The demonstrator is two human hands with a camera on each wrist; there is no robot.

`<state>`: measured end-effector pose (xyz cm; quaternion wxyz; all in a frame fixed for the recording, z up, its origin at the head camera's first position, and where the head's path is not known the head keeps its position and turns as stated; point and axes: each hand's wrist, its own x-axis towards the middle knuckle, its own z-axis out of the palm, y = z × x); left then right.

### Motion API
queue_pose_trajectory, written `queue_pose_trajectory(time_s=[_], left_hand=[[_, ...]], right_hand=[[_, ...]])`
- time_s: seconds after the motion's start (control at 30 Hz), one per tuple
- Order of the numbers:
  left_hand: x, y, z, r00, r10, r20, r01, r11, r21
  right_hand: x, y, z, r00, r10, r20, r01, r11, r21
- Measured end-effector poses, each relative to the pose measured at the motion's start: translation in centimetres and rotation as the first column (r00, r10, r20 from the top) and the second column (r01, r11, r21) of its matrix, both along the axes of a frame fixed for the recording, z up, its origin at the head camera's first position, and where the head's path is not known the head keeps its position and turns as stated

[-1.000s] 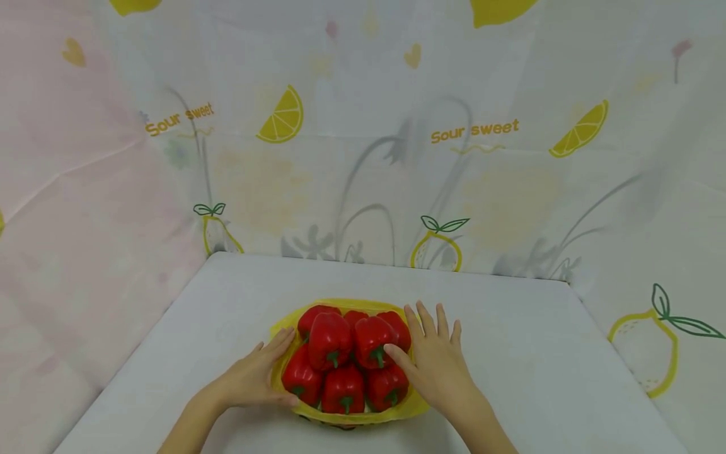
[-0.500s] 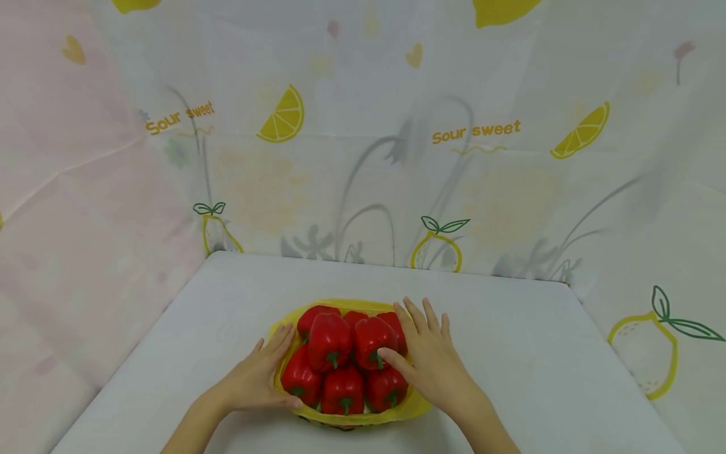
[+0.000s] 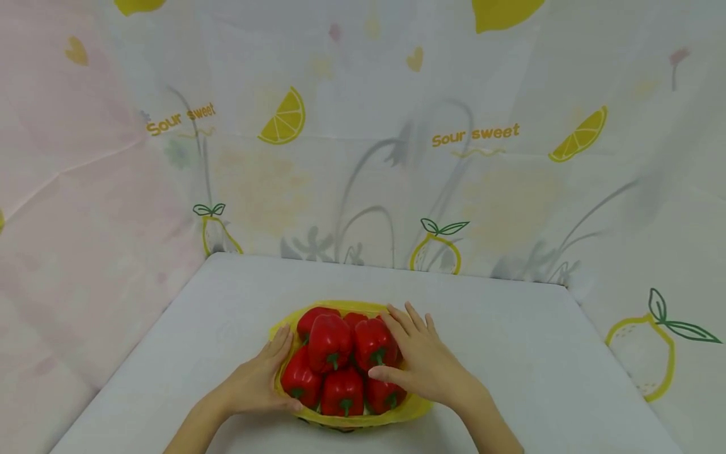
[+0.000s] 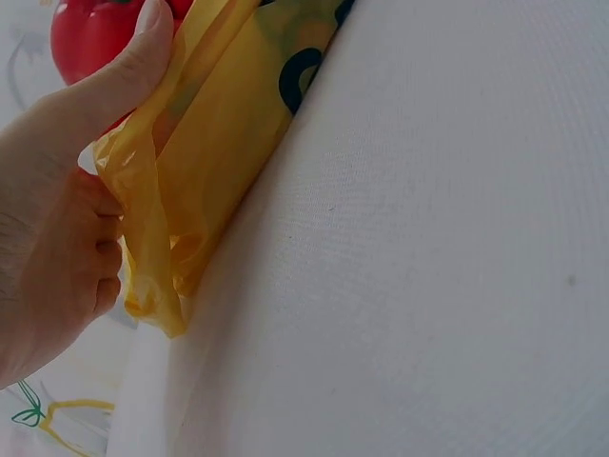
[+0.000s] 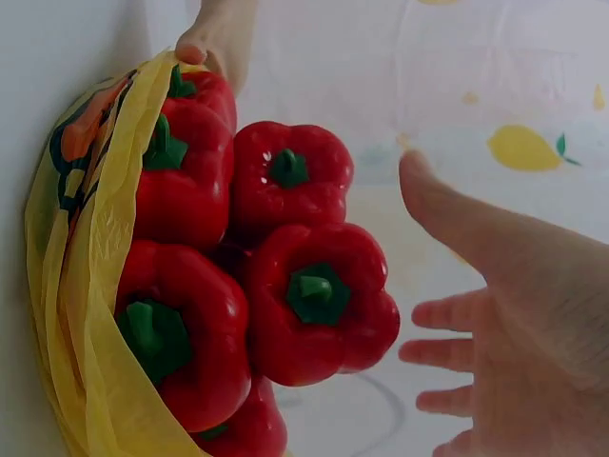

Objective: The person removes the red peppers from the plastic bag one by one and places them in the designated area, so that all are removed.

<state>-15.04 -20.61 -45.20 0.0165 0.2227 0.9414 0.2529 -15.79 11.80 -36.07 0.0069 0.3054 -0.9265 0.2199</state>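
Several glossy red bell peppers [image 3: 330,340] with green stems are heaped in a yellow plastic bag [image 3: 416,407] whose mouth is spread wide. My left hand [image 3: 258,381] holds the bag's left edge, its thumb over the rim and its fingers curled outside, as the left wrist view of the bag [image 4: 219,143] shows. My right hand [image 3: 428,366] hovers at the right of the pile, fingers spread and thumb apart. In the right wrist view, a gap shows between this hand [image 5: 533,333] and the nearest pepper [image 5: 324,305].
The bag rests on a white table [image 3: 527,353]. Behind the table hangs a pale cloth backdrop [image 3: 363,94] printed with lemons and lettering, and a pinkish cloth side [image 3: 57,189] borders the left.
My right hand has shifted left and slightly toward me over the right-hand peppers, covering more of them. My left hand has stayed nearly still at the bag's edge.
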Motion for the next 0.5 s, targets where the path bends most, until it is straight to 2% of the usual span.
queue_pose_trajectory(time_s=[0.1,0.2,0.5], left_hand=[[0.1,0.0,0.0,1.000,0.002,0.005,-0.002,1.000,0.003],[0.2,-0.1,0.0,1.000,0.005,0.006,-0.005,1.000,0.005],[0.5,0.0,0.2,1.000,0.011,-0.019,-0.011,1.000,0.000]], right_hand=[[-0.9,0.1,0.0,0.994,0.104,0.024,-0.104,0.995,-0.008],[-1.9,0.0,-0.3,0.986,0.155,0.063,-0.154,0.988,-0.016],[-4.1,-0.7,-1.3,0.962,0.140,0.235,-0.117,0.987,-0.110]])
